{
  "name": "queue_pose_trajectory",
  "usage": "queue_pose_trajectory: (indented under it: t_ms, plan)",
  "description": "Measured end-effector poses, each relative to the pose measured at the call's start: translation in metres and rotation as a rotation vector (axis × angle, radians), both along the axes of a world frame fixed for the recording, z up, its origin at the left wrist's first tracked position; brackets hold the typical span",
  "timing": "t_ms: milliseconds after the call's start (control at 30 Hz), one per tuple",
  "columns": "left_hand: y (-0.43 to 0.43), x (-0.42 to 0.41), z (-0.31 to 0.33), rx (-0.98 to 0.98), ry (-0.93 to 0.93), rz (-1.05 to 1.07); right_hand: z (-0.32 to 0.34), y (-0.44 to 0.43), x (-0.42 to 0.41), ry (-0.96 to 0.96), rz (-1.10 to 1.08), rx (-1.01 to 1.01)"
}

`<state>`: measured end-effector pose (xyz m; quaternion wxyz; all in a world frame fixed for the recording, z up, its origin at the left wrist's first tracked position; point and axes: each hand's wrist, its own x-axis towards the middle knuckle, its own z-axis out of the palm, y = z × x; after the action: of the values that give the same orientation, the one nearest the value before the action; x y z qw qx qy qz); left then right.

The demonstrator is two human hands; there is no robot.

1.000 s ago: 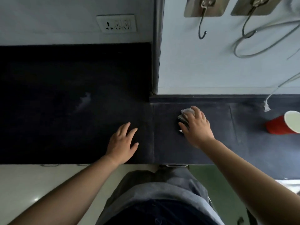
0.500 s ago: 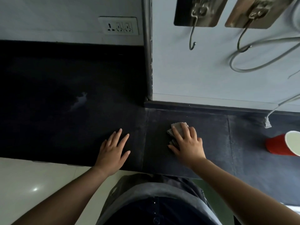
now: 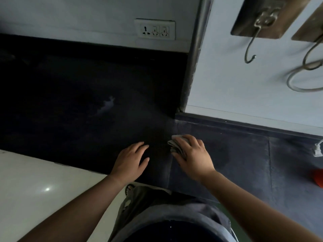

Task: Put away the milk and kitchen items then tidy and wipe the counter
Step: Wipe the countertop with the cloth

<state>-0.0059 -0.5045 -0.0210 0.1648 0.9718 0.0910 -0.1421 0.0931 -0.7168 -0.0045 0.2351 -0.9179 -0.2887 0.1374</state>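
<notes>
Hands of a person rest on a dark table (image 3: 70,102): the right hand (image 3: 193,157) lies palm down with fingers curved over a folded grey cloth (image 3: 175,144), pressing it flat against the surface, while the left hand (image 3: 130,160) sits just beside it, open and flat with fingers spread, holding nothing. Beyond the left hand a pale smear (image 3: 106,107) marks the table and a white wall socket (image 3: 155,29) sits higher up; far out past the right hand, at the frame edge, a red cup (image 3: 318,177) is partly visible, with metal hooks (image 3: 251,44) on the wall above.
</notes>
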Motion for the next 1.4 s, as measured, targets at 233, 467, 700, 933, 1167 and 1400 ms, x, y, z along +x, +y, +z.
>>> queue_pose_trajectory:
  t_ms: [233, 467, 700, 933, 1167, 1400]
  plan:
    - [0.07, -0.018, 0.005, 0.006, -0.051, 0.131, 0.008, 0.105, -0.008, 0.046, 0.053, 0.099]
    - [0.177, -0.018, 0.008, 0.019, -0.113, 0.125, -0.011, 0.215, -0.032, 0.038, 0.008, 0.051]
    - [0.296, 0.007, 0.005, 0.035, -0.129, 0.006, -0.046, 0.27, -0.044, -0.118, -0.394, -0.136]
    - [0.368, 0.072, -0.007, 0.12, -0.159, -0.077, -0.051, 0.336, 0.022, -0.107, -0.743, -0.1]
    - [0.412, 0.102, -0.033, 0.107, -0.222, 0.123, -0.052, 0.327, 0.029, -0.141, -0.641, -0.122]
    - [0.412, 0.097, -0.051, 0.146, -0.223, 0.16, -0.059, 0.362, 0.095, -0.213, -0.651, -0.101]
